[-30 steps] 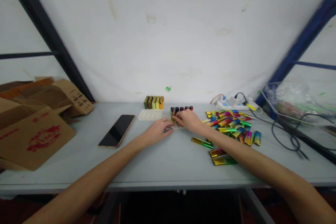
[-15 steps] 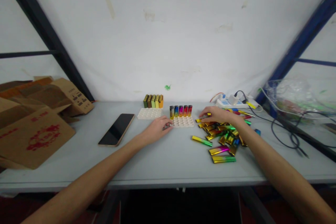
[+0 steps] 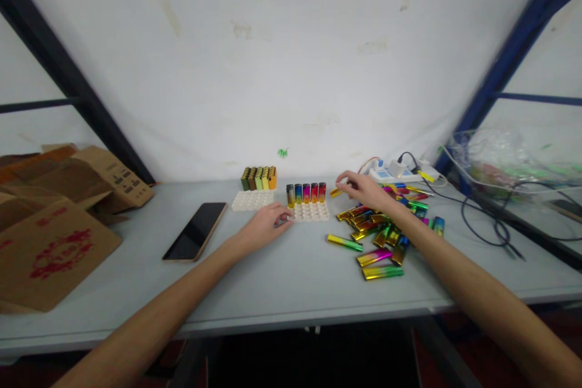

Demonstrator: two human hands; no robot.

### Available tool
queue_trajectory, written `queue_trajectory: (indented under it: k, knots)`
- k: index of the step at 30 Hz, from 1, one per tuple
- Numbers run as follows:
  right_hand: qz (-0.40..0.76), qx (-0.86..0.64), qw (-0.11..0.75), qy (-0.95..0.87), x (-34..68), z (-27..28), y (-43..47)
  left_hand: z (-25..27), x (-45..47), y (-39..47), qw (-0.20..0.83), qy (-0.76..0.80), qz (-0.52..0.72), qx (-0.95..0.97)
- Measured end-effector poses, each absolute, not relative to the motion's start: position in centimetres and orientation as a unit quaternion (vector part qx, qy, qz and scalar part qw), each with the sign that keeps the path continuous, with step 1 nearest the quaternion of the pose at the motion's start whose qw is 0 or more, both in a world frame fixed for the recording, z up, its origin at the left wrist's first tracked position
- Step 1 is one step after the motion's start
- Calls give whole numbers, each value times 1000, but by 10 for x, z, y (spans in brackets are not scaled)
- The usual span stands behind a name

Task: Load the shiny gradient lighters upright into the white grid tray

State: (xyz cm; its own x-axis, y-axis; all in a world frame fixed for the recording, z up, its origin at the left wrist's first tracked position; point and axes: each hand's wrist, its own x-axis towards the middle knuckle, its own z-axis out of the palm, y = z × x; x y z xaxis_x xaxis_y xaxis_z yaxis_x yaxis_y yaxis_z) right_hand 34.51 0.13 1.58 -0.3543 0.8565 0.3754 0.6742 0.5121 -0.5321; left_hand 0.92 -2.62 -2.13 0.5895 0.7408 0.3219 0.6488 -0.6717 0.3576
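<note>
My left hand (image 3: 266,224) has its fingers curled against the left edge of a white tray with holes (image 3: 313,213). A row of several upright lighters (image 3: 307,193), shiny and multicoloured, stands along the tray's back. Above the left side of a pile of loose metallic lighters (image 3: 364,222), my right hand (image 3: 364,189) pinches a yellow lighter (image 3: 335,192) between thumb and fingers. Its far end is hidden by the hand. A yellow-green lighter (image 3: 344,242) lies apart, in front of the pile.
Behind to the left are a second white tray (image 3: 252,200) and a block of green-to-orange lighters (image 3: 259,178). A phone (image 3: 195,232) and cardboard boxes (image 3: 68,242) lie further left. A power strip (image 3: 391,174) and black cable (image 3: 493,236) are at right.
My right hand has lifted slightly from the pile with a yellow lighter in its fingers. My left hand stays at the tray edge. The camera view has shifted a little.
</note>
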Motion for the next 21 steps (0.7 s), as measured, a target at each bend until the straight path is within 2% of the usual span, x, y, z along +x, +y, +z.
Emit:
queue_trajectory:
  k: [6, 9, 14, 16, 21]
  knots:
    - [292, -440, 414, -741, 328, 11, 0, -24, 8, -24, 109, 386, 233, 886]
    - [377, -411, 435, -707, 318, 11, -8, -25, 8, -24, 104, 382, 235, 888]
    - [593, -296, 440, -606, 301, 15, -28, -23, 9, -26, 99, 384, 230, 889]
    - [608, -274, 439, -602, 296, 16, -33, -22, 10, -27, 101, 390, 228, 887]
    - [552, -333, 438, -626, 290, 14, -35, -20, 11, -26, 102, 391, 225, 887]
